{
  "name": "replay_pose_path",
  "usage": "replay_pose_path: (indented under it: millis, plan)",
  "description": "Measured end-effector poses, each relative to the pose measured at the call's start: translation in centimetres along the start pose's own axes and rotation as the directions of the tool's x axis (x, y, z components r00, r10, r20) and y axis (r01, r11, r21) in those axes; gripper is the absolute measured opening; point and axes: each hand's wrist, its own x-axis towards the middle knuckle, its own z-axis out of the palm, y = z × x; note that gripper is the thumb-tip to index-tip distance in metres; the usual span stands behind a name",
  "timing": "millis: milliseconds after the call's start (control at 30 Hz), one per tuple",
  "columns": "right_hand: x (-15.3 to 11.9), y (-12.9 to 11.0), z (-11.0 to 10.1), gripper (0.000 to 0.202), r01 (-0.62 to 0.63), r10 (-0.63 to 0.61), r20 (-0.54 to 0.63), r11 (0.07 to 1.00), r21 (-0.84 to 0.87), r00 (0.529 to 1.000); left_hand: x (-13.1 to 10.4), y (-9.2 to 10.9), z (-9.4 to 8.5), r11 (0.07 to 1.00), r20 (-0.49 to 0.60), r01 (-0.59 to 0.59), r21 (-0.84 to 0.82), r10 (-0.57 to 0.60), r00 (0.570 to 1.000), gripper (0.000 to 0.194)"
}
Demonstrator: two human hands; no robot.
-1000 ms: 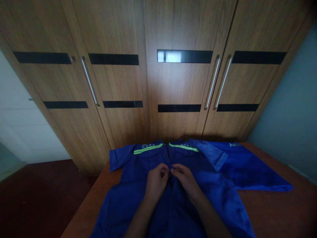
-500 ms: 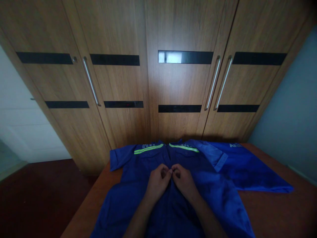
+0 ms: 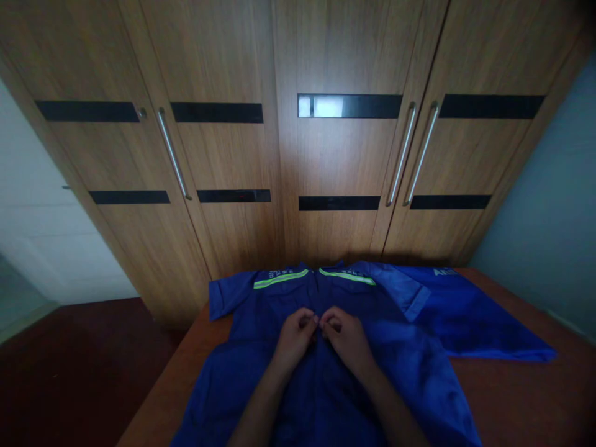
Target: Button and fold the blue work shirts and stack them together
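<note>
A dark blue short-sleeved work shirt (image 3: 251, 316) lies front up on the brown table, its collar end toward the wardrobe. Yellow-green reflective strips cross both sides of its chest. At the middle of the front, my left hand (image 3: 295, 338) pinches the shirt's front edge between thumb and fingers. My right hand (image 3: 345, 338) pinches the opposite edge just beside it, the fingertips of both hands nearly meeting. Whatever small fastening may be between the fingertips is too small and dark to make out.
A brighter blue folded cloth (image 3: 470, 316) with pale lettering lies to the right, partly under the shirt sleeve. The reddish-brown table (image 3: 521, 397) meets a wooden wardrobe (image 3: 242, 230) with metal handles at the back. Dark red floor (image 3: 84, 372) shows at the left.
My fingertips have drawn slightly apart at the shirt's front; both hands remain in a pinch there. The view has shifted a little.
</note>
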Motion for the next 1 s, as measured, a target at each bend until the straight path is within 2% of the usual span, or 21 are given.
replay_pose_path:
  millis: [167,333,500,700,867,1000]
  plan:
    - [0.3,-0.1,-0.2,0.012,-0.109,0.115,-0.008,0.96,0.259,0.993,-0.2,0.5,-0.1,0.999,0.02,0.01,-0.046,-0.009,1.0,0.026]
    - [0.5,-0.1,-0.2,0.013,-0.161,0.174,0.002,0.906,0.39,0.985,-0.1,0.4,0.0,0.999,0.019,-0.005,-0.047,0.006,1.0,0.023]
    - [0.5,0.4,-0.5,0.018,-0.245,0.247,0.064,0.832,0.498,0.967,0.0,0.4,0.2,0.999,-0.008,-0.043,-0.028,0.043,0.999,0.021]
    - [0.5,0.4,-0.9,0.021,-0.378,0.337,0.177,0.762,0.526,0.925,-0.2,0.7,0.2,0.994,-0.014,-0.106,0.032,0.107,0.994,0.017]
    - [0.4,0.4,-1.2,0.021,-0.414,0.328,0.254,0.749,0.518,0.91,-0.2,0.8,0.1,0.981,-0.017,-0.16,0.114,0.163,0.987,0.012]
    - [0.4,0.5,-1.3,0.021,-0.406,0.304,0.274,0.753,0.517,0.913,-0.3,0.5,0.2,0.967,-0.026,-0.179,0.184,0.186,0.982,0.009]
